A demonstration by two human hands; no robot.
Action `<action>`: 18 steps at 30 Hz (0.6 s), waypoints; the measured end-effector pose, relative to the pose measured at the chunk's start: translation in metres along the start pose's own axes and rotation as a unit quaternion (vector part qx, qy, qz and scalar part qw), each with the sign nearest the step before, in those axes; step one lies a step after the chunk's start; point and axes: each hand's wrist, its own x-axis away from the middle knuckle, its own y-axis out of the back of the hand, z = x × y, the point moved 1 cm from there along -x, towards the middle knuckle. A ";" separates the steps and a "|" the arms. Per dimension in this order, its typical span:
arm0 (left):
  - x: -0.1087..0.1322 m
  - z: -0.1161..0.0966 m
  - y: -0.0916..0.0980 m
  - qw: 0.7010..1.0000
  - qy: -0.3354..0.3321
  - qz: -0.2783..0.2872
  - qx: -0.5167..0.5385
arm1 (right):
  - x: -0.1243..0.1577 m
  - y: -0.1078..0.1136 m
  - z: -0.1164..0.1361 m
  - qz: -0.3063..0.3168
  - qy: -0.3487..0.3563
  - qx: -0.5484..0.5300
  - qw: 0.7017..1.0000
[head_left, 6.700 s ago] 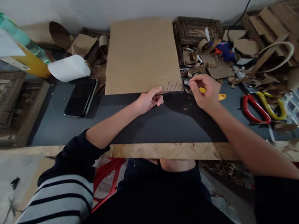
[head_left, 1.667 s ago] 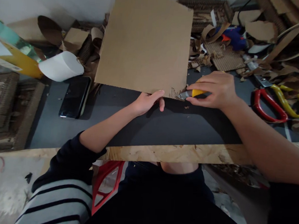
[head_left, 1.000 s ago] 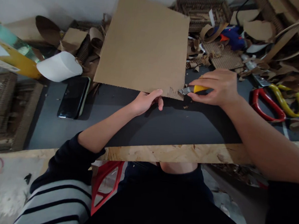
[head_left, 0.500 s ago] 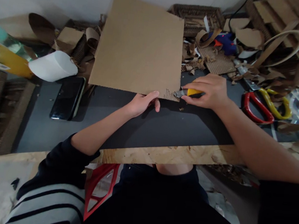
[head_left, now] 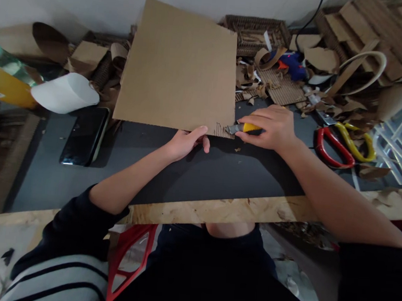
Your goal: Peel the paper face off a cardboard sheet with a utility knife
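Observation:
A flat sheet of brown cardboard (head_left: 179, 70) is held up over the dark work surface, its near right corner showing exposed corrugated ridges. My left hand (head_left: 189, 142) grips the near edge, thumb on top and fingers curled beneath, partly hidden by the sheet. In my right hand (head_left: 272, 128) is a yellow-and-black utility knife (head_left: 249, 128), its blade touching the ridged corner. My right fingers are closed around the handle.
A black phone (head_left: 84, 136) and a white paper roll (head_left: 66, 92) lie to the left. Scissors (head_left: 336, 147) with red and yellow handles, a blue glue gun (head_left: 294, 65), clear sticks (head_left: 396, 149) and cardboard scraps lie right. A woven-looking cardboard tray (head_left: 253, 52) stands behind.
The whole view has shifted slightly, showing more of the right side. The knife blade has moved a little along the ridged corner; both hands keep their grips.

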 end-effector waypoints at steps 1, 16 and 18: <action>0.000 0.001 0.001 1.000 -0.002 0.005 -0.007 | 0.000 -0.002 0.001 -0.013 0.007 -0.005 1.000; -0.001 0.005 0.001 0.998 -0.033 0.044 -0.031 | 0.000 0.000 0.015 0.036 0.015 -0.101 0.994; -0.001 0.007 0.003 0.997 -0.036 0.053 -0.050 | -0.002 -0.002 0.018 0.053 0.051 -0.083 0.994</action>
